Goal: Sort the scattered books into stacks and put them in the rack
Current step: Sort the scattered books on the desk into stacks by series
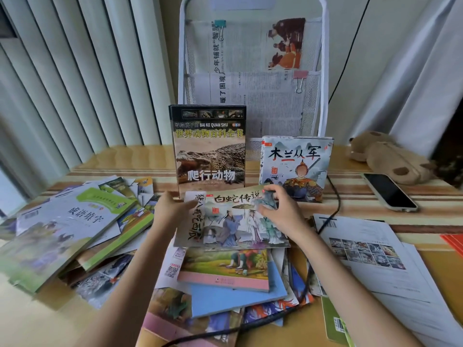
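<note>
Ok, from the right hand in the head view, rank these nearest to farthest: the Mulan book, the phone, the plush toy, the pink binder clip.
From the right hand, which pinches the white snake book:
1. Mulan book, standing just behind the hand.
2. Phone, flat on the table to the right.
3. Pink binder clip, up on the rack, and plush toy, far right: too close to call.

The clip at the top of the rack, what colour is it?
Teal; the clip shows in the head view.
</note>
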